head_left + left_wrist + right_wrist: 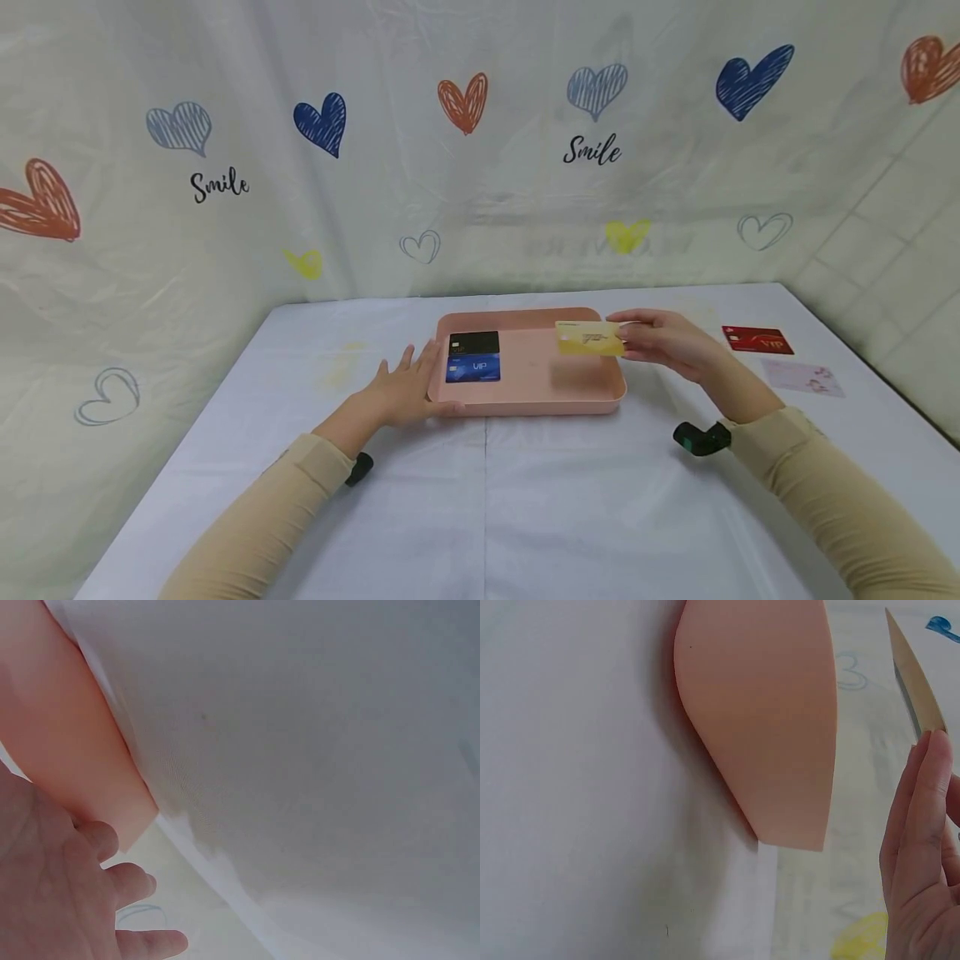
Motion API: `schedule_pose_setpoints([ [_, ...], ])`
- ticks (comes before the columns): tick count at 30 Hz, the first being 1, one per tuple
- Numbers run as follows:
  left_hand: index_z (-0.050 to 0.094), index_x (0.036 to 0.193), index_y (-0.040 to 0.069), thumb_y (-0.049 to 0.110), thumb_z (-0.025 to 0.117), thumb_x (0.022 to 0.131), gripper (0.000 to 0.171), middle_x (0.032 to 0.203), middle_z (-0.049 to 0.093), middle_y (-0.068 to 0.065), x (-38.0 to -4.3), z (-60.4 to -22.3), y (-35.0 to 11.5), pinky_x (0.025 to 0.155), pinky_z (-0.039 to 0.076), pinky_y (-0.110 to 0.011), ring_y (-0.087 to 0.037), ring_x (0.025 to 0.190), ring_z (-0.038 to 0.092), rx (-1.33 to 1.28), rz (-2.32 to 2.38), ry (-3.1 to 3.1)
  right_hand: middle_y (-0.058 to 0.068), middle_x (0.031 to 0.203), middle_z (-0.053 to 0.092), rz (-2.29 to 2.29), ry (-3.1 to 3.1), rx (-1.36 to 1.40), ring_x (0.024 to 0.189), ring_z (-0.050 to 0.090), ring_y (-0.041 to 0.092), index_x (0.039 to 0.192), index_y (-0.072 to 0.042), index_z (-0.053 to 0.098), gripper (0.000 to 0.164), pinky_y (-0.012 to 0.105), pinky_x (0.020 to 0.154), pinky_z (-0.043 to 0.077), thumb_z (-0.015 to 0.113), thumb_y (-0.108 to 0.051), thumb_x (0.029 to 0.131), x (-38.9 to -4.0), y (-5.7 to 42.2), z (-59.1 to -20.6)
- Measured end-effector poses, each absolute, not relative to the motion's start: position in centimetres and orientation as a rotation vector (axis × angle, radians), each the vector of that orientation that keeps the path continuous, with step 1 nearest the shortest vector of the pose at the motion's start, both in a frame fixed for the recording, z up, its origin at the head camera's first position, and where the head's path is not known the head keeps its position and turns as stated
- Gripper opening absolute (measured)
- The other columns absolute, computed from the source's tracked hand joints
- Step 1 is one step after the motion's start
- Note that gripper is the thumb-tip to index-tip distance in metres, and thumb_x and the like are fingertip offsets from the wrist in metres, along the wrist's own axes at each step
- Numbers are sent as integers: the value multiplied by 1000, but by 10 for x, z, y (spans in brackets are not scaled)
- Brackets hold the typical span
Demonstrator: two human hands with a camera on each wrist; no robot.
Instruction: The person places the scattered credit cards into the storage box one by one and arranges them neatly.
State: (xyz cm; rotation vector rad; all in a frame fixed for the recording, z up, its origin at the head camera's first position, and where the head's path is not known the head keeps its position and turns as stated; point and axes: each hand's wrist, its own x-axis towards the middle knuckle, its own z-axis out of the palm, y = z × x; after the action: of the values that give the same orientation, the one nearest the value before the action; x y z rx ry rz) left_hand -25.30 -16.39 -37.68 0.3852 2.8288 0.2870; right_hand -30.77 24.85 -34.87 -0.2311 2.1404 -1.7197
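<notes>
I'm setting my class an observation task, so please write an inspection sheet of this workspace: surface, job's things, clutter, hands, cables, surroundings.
Surface: table with a creased white cover.
Job's things: pink rectangular plastic-looking tray; inside, at its left, a black rectangular card and a blue rectangular VIP card, the blue nearer the person; a yellow rectangular card held above its right end; a red rectangular card and a pale pink rectangular card lying to its right.
Clutter: nothing seen.
Hands: left hand, fingers spread, at the tray's left front corner; right hand pinches the yellow card.
Cables: nothing seen.
Surroundings: whitish sheet behind, printed with hearts and "Smile".
</notes>
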Motion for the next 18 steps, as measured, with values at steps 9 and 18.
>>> schedule_pose_setpoints([
  [9, -8, 165, 13, 82, 54, 86, 122, 172, -2, -6, -254, -377, -165, 117, 5, -69, -37, 156, -3, 383, 284, 2826, 2, 110, 63, -1787, 2042, -307, 87, 68, 10, 142, 9, 46, 44, 26, 82, 58, 59, -11, 105, -304, 229, -349],
  [18, -6, 165, 13, 81, 56, 86, 121, 172, -1, -6, -253, -376, -164, 117, 3, -69, -37, 156, -3, 389, 294, 2824, 1, 104, 61, -1819, 1973, -339, 81, 63, 10, 131, -2, 58, 28, 25, 80, 58, 59, -6, 104, -303, 212, -355],
])
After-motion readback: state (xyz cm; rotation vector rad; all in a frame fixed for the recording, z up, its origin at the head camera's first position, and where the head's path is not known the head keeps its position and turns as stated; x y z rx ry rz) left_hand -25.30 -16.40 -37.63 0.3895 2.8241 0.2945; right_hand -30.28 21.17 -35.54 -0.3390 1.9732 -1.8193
